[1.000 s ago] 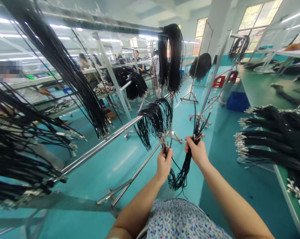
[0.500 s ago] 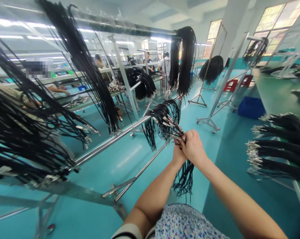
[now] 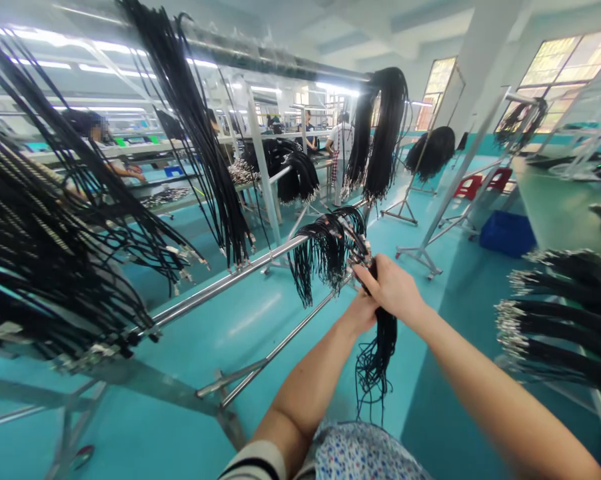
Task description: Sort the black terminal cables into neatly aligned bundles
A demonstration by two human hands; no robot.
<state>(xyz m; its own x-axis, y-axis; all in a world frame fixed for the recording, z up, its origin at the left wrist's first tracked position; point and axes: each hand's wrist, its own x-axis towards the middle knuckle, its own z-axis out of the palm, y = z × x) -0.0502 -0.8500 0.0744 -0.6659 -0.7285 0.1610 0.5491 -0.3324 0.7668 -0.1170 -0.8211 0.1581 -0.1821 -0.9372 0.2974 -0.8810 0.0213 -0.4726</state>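
Right hand, head view: the right hand (image 3: pixel 398 285), right of centre in the frame, is closed around a black cable bundle (image 3: pixel 386 337).
Left hand: the left hand (image 3: pixel 363 312) also grips the bundle, just below and left of the other; its fingers are mostly hidden.
Held bundle: loose black strands hang below the hands, toward the lower centre; metallic ends (image 3: pixel 361 255) show above the grip.
Rail: a metal rail (image 3: pixel 200 291) slants through the middle, with draped cables (image 3: pixel 303 267) over it just beyond the hands.
Upper centre: long hanging cables (image 3: pixel 388 147) drop from a higher bar.
Right edge: more cable bundles (image 3: pixel 575 323) lie on a green counter (image 3: pixel 555 207), near a blue bin (image 3: pixel 508 233).
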